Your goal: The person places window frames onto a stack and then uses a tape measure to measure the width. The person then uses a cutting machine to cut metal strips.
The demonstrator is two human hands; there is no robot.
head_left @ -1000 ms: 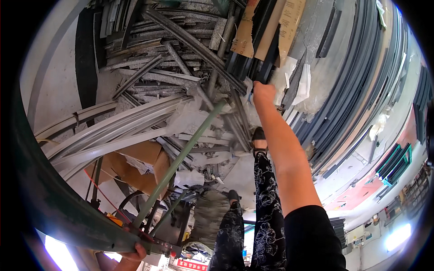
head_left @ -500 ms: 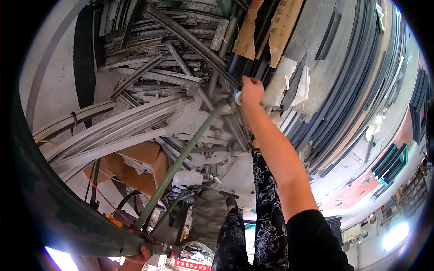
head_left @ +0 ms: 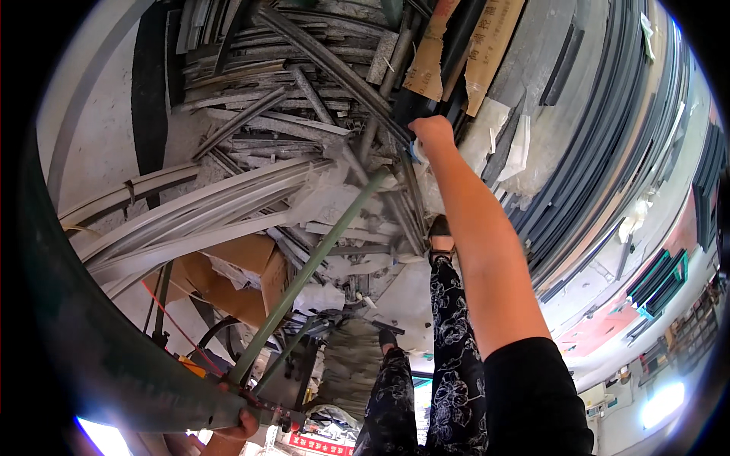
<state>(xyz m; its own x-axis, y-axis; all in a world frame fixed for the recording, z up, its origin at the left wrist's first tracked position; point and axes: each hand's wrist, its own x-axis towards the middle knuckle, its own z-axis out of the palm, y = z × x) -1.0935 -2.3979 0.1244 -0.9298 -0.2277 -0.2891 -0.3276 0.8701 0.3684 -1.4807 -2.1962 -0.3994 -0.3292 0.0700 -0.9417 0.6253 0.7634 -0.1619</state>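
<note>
My right hand (head_left: 433, 135) reaches far forward with its fingers closed, at the lower end of a long dark grey profile strip (head_left: 334, 72). What its fingertips hold is hidden. A small white and blue piece (head_left: 417, 151) shows just beneath that hand. At the lower left, my left hand (head_left: 242, 427) is wrapped around the edge of a big dark green curved frame (head_left: 144, 384). From near this hand, a straight green bar (head_left: 312, 266) slants up toward the middle of the scrap pile.
Grey offcut strips (head_left: 255, 144) lie heaped ahead, with pale long profiles (head_left: 205, 213) at left. An open cardboard box (head_left: 236, 285) sits below them. Stacked dark profiles (head_left: 585, 175) run along the right, beside torn brown wrapping (head_left: 490, 53). My shoe (head_left: 441, 232) is beside the offcuts.
The view has shifted slightly, moving the scene a little to the right. My right hand is slightly farther forward, and my shoe now shows beside the forearm. My left hand keeps its place.
</note>
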